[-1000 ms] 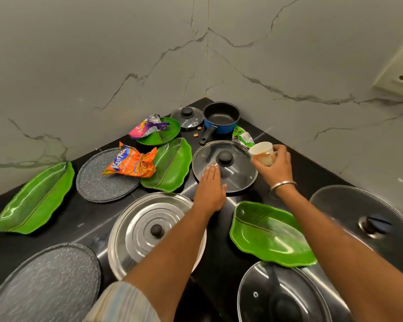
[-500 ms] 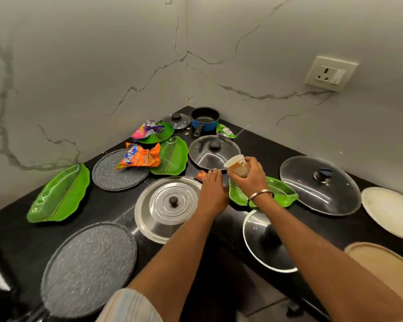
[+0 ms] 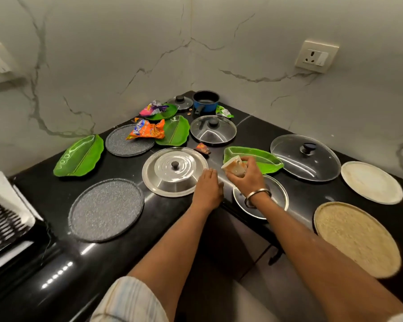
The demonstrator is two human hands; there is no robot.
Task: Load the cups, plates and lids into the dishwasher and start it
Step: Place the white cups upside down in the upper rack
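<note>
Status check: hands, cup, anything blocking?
Right hand grips cup, tilted, above counter. Left hand flat, empty, beside steel lid. Snack wrappers on plates need clearing.

Around the round steel lid [image 3: 174, 171] lie four green leaf-shaped plates [image 3: 79, 156], two grey speckled round plates [image 3: 105, 209], four glass lids [image 3: 213, 129] and two pale round plates [image 3: 371, 181]. One small blue saucepan [image 3: 206, 101] sits behind, one paper cup [image 3: 234, 168] right.

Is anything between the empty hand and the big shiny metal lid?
No. The left hand lies flat on the black counter, right beside the steel lid, with nothing visible between them. The right hand holds a cup.
</note>
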